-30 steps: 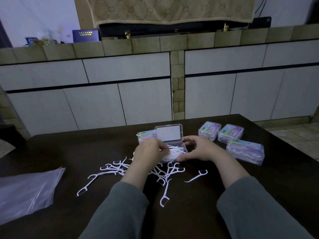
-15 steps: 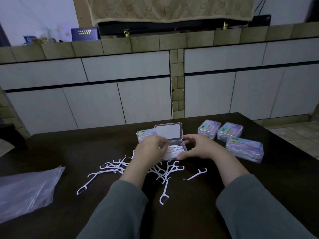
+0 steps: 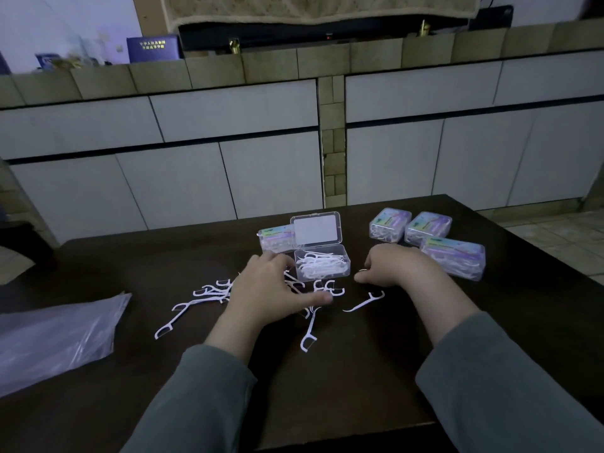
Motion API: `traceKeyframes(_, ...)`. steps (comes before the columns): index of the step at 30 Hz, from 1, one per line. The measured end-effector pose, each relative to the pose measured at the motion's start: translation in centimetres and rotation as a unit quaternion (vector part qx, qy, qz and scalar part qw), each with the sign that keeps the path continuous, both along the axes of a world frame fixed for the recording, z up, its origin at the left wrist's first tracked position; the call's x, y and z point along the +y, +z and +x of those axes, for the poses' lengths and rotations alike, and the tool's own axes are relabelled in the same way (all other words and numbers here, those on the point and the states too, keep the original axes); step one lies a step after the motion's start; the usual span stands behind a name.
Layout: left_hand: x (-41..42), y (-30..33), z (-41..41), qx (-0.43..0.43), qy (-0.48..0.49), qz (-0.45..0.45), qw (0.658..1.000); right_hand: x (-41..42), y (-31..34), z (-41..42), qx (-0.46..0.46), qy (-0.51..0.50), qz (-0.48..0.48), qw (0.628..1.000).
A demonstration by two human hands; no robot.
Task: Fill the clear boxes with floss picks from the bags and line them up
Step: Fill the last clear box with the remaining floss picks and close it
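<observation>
Head view of the filling task at an intermediate stage. Three closed, labelled boxes [image 3: 428, 238] packed with picks stood grouped at the right rear of the dark table [image 3: 539, 322], and a fourth closed box [image 3: 276, 238] lay behind and to the left of the open box [image 3: 322, 263]; these appeared finished, though they did not yet form a single row. The open box, its lid [image 3: 315, 228] raised, held a partial layer of floss picks and was judged the one being filled. A scatter of loose floss picks [image 3: 202, 294] remained on the table in front of it, with a single pick [image 3: 364, 302] lying apart to the right. The left hand [image 3: 268, 291] hovered over the scatter with fingers spread and relaxed, gripping nothing that could be seen. The right hand [image 3: 390, 264] rested just right of the open box with fingers curled under; whether it pinched a pick could not be told. A plastic bag [image 3: 55, 335] lay flat at the left edge, seemingly emptied. Remaining work, by this evidence: gathering the loose picks, closing the lid, and aligning the boxes.
</observation>
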State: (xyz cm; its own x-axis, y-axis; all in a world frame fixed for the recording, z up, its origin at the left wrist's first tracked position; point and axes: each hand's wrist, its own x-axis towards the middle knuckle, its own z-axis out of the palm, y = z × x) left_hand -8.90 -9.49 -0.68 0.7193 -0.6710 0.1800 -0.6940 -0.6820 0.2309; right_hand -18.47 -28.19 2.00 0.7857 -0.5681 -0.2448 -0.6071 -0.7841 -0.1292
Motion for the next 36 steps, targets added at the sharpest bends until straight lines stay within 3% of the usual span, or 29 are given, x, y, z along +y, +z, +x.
traceKeyframes(3,0.7,-0.4,-0.5,0.015,-0.001,-0.003,1.0,1.3,0.9,-1.5,0.034,0.017,0.026,0.999)
traceKeyframes(7,2.0,-0.8,-0.1,0.024,0.003,-0.002,1.0,1.9,1.5,-2.6,0.058,0.012,-0.055,0.997)
traceKeyframes(10,2.7,-0.9,0.0,0.012,0.012,0.006,1.0,1.7,1.3,-2.8,0.07,0.013,-0.062,0.996)
traceKeyframes(15,3.8,-0.2,0.4,-0.04,-0.015,0.045,0.998,3.4,1.2,-2.3,0.019,0.071,-0.037,0.997)
traceKeyframes(21,5.9,0.5,2.0,-0.044,-0.096,0.058,0.993,6.0,0.4,-0.5,-0.058,0.133,-0.044,0.988)
traceKeyframes(28,8.9,0.9,3.1,0.061,-0.002,0.145,0.988,8.2,0.1,1.0,-0.087,0.158,-0.043,0.983)
traceKeyframes(36,9.0,1.7,3.5,0.077,-0.013,0.117,0.99,10.4,0.8,2.0,-0.088,0.177,-0.046,0.979)
